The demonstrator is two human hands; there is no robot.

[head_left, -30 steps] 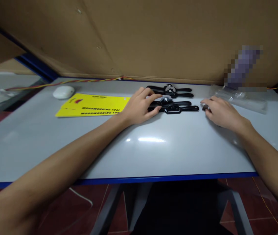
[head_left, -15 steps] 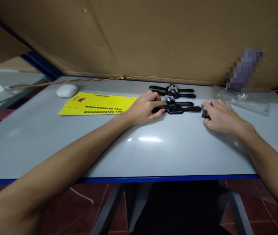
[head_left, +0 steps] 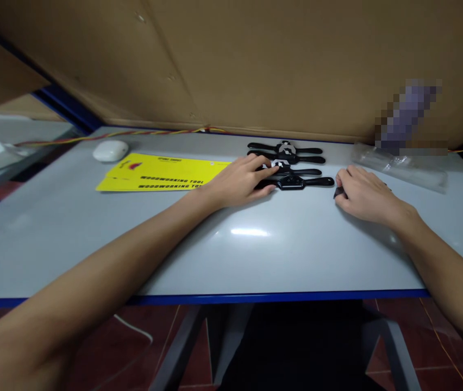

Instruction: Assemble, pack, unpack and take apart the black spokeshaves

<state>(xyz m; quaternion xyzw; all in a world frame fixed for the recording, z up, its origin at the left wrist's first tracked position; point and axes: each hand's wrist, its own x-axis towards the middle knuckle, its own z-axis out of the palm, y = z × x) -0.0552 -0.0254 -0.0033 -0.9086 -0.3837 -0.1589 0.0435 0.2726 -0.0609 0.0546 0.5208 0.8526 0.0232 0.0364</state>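
A brown cardboard wall [head_left: 256,65] closes off the back; below it lies a grey table [head_left: 256,255] with a blue edge; a twisted red and yellow wire [head_left: 133,133] runs along its far edge. A stack of yellow cards [head_left: 162,174] printed "WOODWORKING TOOL" lies flat at the left, with a white rounded object [head_left: 110,150] just behind its far corner. At the right rear lies a crumpled clear plastic bag [head_left: 402,165]; it is the only container here, and I cannot tell whether anything is in it.

In the middle of the table black two-handled tools lie side by side, handles pointing left and right: the far tools [head_left: 296,155] nearer the wall, the near tools [head_left: 307,182] just in front of them. The left hand [head_left: 242,182] lies palm down over the left handles of the near tools, fingers bent across the top and thumb against the near side; whether it clamps them I cannot tell. The right hand [head_left: 364,195] rests palm down just right of the tools, apart from them, fingers loosely curled; a small dark piece [head_left: 338,191] lies on the table at its thumb and forefinger tips; whether it is pinched cannot be told.
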